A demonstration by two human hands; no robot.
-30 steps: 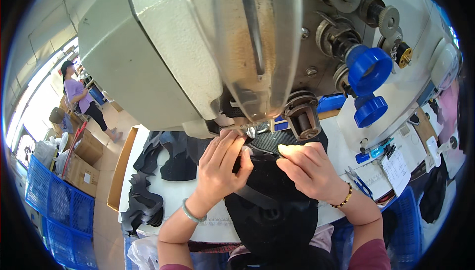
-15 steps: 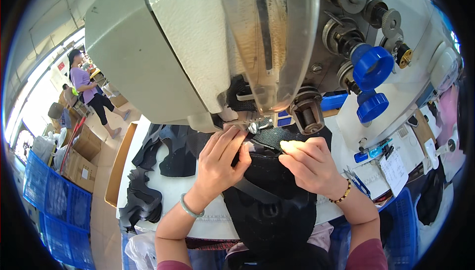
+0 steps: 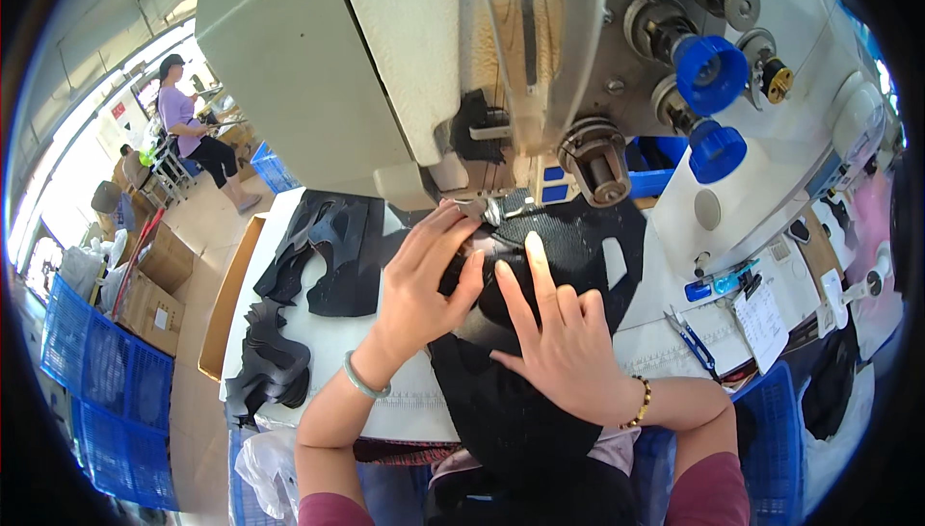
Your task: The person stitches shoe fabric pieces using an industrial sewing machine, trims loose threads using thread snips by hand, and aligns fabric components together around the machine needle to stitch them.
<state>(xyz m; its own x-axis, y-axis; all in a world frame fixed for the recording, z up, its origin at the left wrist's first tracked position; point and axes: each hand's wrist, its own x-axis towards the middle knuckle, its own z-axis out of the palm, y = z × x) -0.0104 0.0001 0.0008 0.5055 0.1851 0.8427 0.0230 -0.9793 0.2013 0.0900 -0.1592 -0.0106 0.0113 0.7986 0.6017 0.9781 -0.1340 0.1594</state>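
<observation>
A sewing machine [image 3: 289, 73] fills the upper middle, with its presser foot [image 3: 491, 210] down near black fabric pieces [image 3: 597, 237]. My left hand [image 3: 419, 280] rests on the black material just left of the foot. Its fingers are stretched toward the foot and its thumb stands apart; the fingertips are partly hidden. On the right, my right hand [image 3: 568, 353] lies over the material with index and middle fingers extended and spread, and nothing is gripped in it. Toward me, a large black piece [image 3: 511, 420] hangs over the table's front edge.
Black cut pieces [image 3: 347, 266] and a wavy stack [image 3: 270, 362] lie left on the white table [image 3: 414, 401]. Blue-handled snips [image 3: 696, 345], a paper sheet [image 3: 761, 328] and a blue crate [image 3: 776, 459] are at right. Left are more blue crates [image 3: 116, 372]; a person [image 3: 198, 136] stands beyond.
My right hand has gone from a pinch at the fabric edge to spread fingers lying on the material. The black pieces have shifted under the foot. My left hand stays beside it.
</observation>
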